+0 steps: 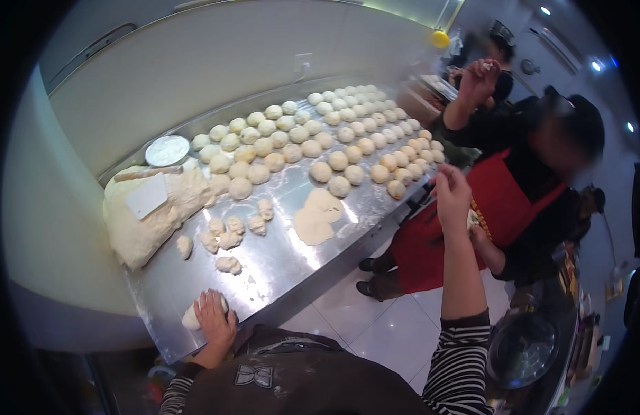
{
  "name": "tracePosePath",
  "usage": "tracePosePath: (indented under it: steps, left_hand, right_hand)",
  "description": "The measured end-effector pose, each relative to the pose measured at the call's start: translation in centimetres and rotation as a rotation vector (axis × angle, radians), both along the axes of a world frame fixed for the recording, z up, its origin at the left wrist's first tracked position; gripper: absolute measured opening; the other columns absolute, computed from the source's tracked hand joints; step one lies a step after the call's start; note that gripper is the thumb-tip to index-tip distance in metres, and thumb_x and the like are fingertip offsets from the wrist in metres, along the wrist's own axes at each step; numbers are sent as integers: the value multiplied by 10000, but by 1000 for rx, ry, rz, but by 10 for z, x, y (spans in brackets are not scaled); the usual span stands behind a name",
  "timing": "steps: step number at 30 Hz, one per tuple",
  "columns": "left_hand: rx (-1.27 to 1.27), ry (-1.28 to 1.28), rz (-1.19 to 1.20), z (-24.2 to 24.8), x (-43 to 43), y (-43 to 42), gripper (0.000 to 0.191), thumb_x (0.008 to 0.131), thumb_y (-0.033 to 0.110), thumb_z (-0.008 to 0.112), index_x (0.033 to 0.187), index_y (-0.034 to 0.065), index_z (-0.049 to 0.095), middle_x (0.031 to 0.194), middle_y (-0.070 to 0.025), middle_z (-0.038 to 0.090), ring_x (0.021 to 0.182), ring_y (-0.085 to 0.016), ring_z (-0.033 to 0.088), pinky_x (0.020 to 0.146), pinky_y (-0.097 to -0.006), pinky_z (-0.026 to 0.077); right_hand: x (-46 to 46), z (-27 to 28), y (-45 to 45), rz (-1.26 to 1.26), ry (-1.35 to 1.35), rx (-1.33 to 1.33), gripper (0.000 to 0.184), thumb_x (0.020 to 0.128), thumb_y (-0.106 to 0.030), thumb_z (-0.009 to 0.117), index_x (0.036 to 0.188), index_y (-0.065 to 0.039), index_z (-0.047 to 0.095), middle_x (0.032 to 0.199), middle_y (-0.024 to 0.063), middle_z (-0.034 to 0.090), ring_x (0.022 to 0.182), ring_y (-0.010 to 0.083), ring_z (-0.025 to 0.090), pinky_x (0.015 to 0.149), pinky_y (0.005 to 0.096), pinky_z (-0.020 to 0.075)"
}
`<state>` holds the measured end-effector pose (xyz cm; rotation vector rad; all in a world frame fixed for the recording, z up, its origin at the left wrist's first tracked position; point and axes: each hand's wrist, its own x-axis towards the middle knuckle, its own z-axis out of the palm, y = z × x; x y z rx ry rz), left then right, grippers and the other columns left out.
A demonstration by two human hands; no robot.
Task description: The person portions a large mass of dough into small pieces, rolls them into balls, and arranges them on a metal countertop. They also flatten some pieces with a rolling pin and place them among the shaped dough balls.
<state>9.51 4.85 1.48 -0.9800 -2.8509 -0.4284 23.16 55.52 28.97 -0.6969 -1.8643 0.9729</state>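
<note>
At the table's near left corner, my left hand (215,317) lies palm down on a piece of dough (191,317), fingers stretched over it. My right hand (451,194) is raised past the table's right edge, in front of a person in a red apron. Its fingers are bent, and their inner side is hidden. Several small torn lumps of dough (229,239) lie on the steel table (270,254) beyond my left hand. Flat, overlapping dough rounds (317,218) rest near the table's front edge.
Rows of dough balls (299,135) cover the table's far part. A large dough mass (143,223) bears a white scraper (146,196), beside a bowl of flour (167,151). The red-aproned person (475,218) stands close on the right, one hand raised. Another person works behind.
</note>
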Motion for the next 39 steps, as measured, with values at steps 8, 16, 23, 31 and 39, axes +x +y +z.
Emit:
tracePosePath:
  steps: [8, 16, 23, 31, 39]
  left_hand:
    - [35, 92, 457, -5, -140, 3, 731, 936, 437, 533, 1470, -33, 368, 1584, -258, 239, 1483, -409, 189, 1181, -598, 113]
    - [38, -48, 149, 1, -12, -2, 725, 895, 436, 550, 1451, -6, 404, 1519, -271, 350, 1418, -461, 291, 1149, -639, 117]
    - [-50, 38, 460, -9, -115, 8, 774, 962, 513, 450, 1477, -55, 340, 1573, -277, 246, 1477, -442, 170, 1163, -641, 82]
    - [-39, -56, 143, 0, -39, -2, 815, 878, 469, 576, 1458, -55, 346, 1515, -271, 340, 1431, -417, 284, 1168, -612, 107]
    - [-45, -222, 81, 31, -49, -30, 918, 712, 371, 813, 1433, 7, 378, 1352, -182, 493, 1317, -343, 423, 1150, -517, 228]
  right_hand:
    - [-24, -141, -115, 411, -317, -423, 171, 966, -79, 574, 1083, 23, 646, 831, 68, 662, 650, 99, 591, 581, 232, 483]
    - [-13, -177, -164, 464, -482, -628, 161, 972, -50, 548, 1076, 33, 640, 860, 81, 663, 668, 109, 587, 616, 230, 486]
    - [-34, -189, -183, 554, -486, -657, 164, 971, -53, 553, 1070, 40, 644, 858, 94, 666, 675, 115, 599, 625, 238, 503]
    - [-79, -222, -239, 741, -589, -614, 182, 959, -76, 571, 1077, 44, 640, 848, 85, 661, 730, 122, 638, 597, 255, 517]
    - [-188, -263, -291, 846, -528, -774, 265, 957, -86, 584, 1174, 65, 576, 981, 117, 675, 811, 167, 666, 707, 296, 562]
